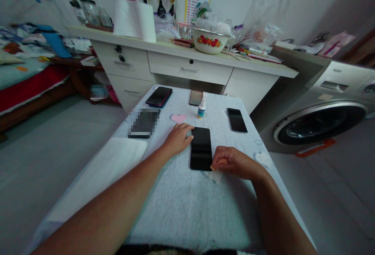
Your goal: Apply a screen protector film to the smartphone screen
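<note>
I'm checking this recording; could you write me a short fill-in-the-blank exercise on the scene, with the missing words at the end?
1. The left hand is at the side of the black phone, and the right hand is by its lower ____ corner.
2. The heart-shaped patch to the left of the small bottle is ____ in colour.
3. The flowers on the white bowl are mostly ____.
4. The appliance to the right of the white desk is a ____.

Missing words: right; pink; red; washing machine.
</note>
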Available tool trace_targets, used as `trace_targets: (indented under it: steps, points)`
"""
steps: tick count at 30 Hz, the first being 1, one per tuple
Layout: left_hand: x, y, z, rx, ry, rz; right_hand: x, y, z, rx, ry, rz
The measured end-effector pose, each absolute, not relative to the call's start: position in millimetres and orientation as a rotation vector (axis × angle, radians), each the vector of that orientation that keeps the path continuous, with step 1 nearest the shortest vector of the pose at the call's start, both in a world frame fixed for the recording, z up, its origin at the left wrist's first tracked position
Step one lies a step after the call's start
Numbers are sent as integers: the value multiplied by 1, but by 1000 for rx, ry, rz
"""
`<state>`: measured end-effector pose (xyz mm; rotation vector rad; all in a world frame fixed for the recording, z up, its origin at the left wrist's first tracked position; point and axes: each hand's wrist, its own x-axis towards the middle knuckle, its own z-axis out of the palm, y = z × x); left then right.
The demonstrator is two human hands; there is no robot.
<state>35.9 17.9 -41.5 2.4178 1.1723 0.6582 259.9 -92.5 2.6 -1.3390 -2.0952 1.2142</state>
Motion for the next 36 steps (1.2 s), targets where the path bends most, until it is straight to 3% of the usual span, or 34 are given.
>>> trace_targets:
  steps: [36]
  points:
    - [29, 18, -32, 2416, 1039, 542, 226, -100, 17, -1334, -2387, 831]
